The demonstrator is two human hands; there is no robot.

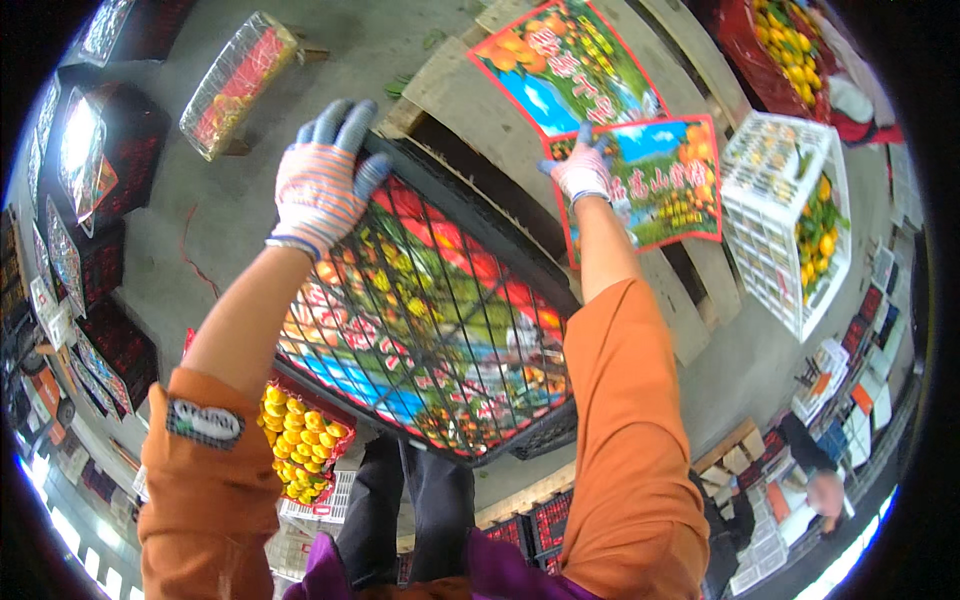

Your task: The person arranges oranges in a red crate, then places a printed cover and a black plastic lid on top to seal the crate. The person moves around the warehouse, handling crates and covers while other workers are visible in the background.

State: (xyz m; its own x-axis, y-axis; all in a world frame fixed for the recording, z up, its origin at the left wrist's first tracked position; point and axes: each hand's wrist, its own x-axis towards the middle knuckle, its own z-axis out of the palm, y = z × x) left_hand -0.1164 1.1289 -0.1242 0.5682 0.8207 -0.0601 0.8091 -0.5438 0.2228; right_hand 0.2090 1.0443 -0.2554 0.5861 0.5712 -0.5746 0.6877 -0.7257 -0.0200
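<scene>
A black plastic mesh crate (450, 330) lies tilted before me, with printed sheets bearing pictures of fruit and some red material showing through its grid. My left hand (322, 180), in a striped glove, holds the crate's upper left corner, its thumb along the edge. Beyond the crate, a printed sheet (660, 187) with a red border rests on a wooden pallet (457, 97). My right hand (589, 169), gloved too, touches this sheet near its left end; whether the fingers pinch it cannot be told. A second printed sheet (562, 67) lies partly beneath the first.
At the right stands a white plastic crate (765, 180) of leafy orange fruit, with a red-lined container (787, 52) of fruit behind. A wrapped package (240, 82) sits at upper left. Dark crates (124, 165) line the left. Yellow fruit (300, 442) is near my legs. A person (817, 480) appears lower right.
</scene>
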